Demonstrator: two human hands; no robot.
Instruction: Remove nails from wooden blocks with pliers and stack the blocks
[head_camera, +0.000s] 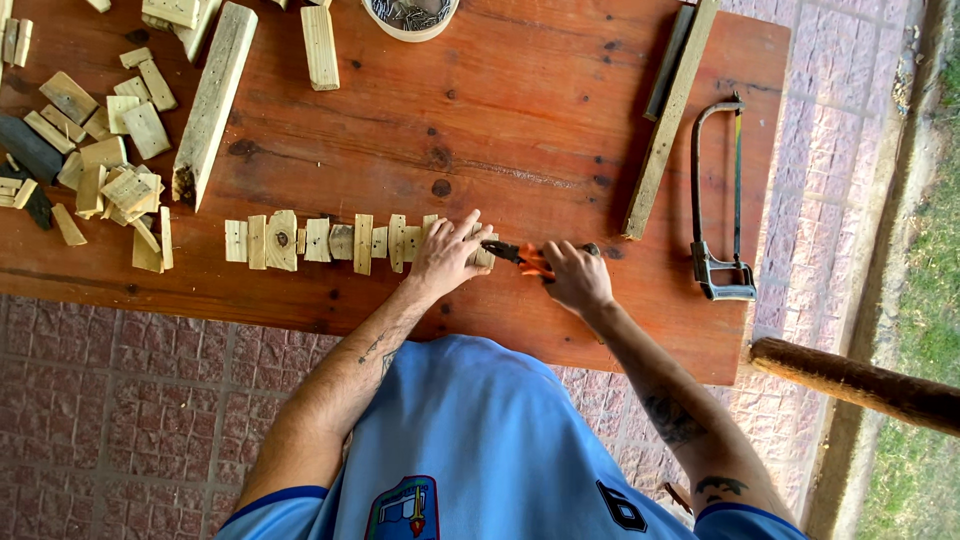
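Gripping orange-handled pliers (527, 260), right hand (577, 277) closed round handles, nose at end of wood-block row (350, 241) on table (520, 110). Left hand (447, 258) flat, pressing end block, grasping nothing. Step judged: working at end block; next calls for steady hold.

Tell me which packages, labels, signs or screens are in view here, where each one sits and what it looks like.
Round tub: top edge of the wooden table, cream rim, dark metal bits inside; no label visible.
No signs or screens.
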